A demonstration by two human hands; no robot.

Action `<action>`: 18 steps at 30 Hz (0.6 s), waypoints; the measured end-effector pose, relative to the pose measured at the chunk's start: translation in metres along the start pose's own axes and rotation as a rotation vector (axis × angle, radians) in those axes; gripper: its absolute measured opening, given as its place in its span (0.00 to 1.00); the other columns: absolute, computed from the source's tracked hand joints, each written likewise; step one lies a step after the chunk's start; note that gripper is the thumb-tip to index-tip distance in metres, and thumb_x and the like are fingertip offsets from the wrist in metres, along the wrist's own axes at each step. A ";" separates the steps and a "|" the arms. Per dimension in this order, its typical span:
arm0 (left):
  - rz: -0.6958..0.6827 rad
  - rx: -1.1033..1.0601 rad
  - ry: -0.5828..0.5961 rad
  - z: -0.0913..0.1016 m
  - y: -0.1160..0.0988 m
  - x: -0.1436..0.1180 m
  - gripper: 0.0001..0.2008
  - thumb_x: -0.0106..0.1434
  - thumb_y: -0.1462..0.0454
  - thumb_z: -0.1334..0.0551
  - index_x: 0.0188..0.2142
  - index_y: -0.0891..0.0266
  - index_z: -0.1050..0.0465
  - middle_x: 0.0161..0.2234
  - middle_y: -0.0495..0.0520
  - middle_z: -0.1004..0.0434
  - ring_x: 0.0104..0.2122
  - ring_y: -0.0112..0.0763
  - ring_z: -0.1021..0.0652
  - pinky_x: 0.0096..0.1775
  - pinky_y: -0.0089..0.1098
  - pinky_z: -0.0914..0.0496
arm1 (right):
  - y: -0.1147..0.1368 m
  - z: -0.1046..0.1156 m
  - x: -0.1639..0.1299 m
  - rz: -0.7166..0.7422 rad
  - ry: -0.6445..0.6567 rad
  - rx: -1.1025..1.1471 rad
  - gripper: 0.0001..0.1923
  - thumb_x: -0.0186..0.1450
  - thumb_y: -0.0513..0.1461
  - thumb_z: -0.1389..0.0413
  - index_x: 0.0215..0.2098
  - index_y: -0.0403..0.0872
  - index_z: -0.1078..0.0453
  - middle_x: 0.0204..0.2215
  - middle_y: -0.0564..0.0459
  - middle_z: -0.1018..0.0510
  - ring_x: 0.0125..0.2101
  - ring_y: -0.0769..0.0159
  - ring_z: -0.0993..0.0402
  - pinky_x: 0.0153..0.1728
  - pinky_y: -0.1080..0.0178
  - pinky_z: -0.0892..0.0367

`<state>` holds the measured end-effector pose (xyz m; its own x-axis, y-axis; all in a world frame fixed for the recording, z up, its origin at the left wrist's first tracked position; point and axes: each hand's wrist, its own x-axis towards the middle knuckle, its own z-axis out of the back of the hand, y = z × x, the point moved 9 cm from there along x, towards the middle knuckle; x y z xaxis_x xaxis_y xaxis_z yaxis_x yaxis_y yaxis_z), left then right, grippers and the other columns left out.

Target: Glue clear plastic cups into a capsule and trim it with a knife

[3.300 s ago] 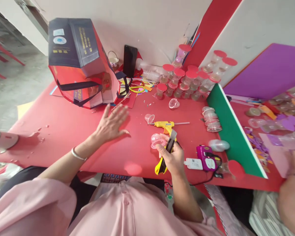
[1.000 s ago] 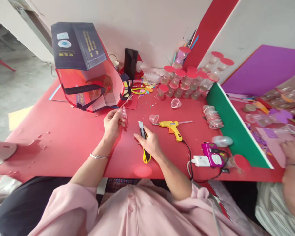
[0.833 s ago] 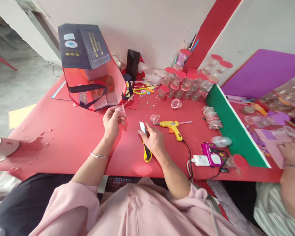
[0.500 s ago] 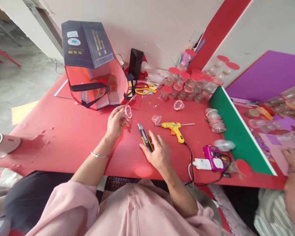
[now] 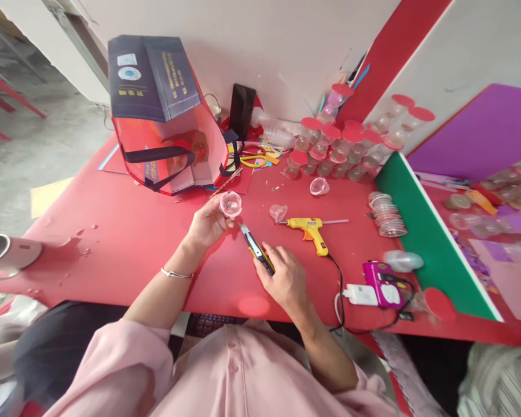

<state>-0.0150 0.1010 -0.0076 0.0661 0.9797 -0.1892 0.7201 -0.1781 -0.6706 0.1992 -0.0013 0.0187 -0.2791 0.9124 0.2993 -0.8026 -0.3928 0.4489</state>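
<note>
Clear plastic, a small cup (image 5: 231, 204) is now being pinched at the fingertips of the left hand (image 5: 208, 223), turned mouth-up toward the camera, where a moment ago it was being held side-on. The right hand (image 5: 284, 281) is gripping a yellow knife (image 5: 256, 250) and has been swinging its blade round, so the tip is now lying just beside the cup, suggesting cutting is about to start. A glue gun (image 5: 310, 227) is lying nearby on the red table (image 5: 125, 243).

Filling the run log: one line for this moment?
left hand: holds small clear plastic cup | right hand: grips yellow-black utility knife, blade near cup | yellow glue gun: idle
</note>
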 end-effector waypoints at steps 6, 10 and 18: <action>0.076 0.065 0.097 -0.014 0.013 -0.006 0.19 0.67 0.53 0.29 0.47 0.68 0.22 0.32 0.55 0.16 0.22 0.31 0.19 0.20 0.28 0.24 | 0.008 0.039 0.033 0.066 -0.190 0.220 0.14 0.77 0.45 0.42 0.54 0.47 0.20 0.34 0.51 0.16 0.32 0.66 0.21 0.37 0.63 0.26; 0.052 0.104 0.208 -0.023 0.017 -0.009 0.27 0.60 0.50 0.23 0.49 0.68 0.20 0.34 0.56 0.15 0.24 0.32 0.18 0.21 0.27 0.22 | 0.025 0.048 0.067 0.147 -0.268 0.270 0.14 0.77 0.43 0.42 0.57 0.49 0.22 0.40 0.50 0.15 0.33 0.66 0.20 0.40 0.62 0.24; 0.053 0.221 0.261 -0.030 0.021 -0.016 0.28 0.58 0.46 0.22 0.41 0.67 0.23 0.26 0.52 0.19 0.21 0.30 0.19 0.21 0.27 0.22 | 0.032 0.033 0.082 0.195 -0.366 0.226 0.16 0.74 0.48 0.36 0.55 0.49 0.22 0.41 0.48 0.15 0.40 0.61 0.17 0.44 0.61 0.24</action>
<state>0.0197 0.0844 0.0033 0.2948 0.9538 -0.0572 0.5456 -0.2172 -0.8094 0.1684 0.0571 0.0850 -0.1767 0.7345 0.6552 -0.6071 -0.6052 0.5149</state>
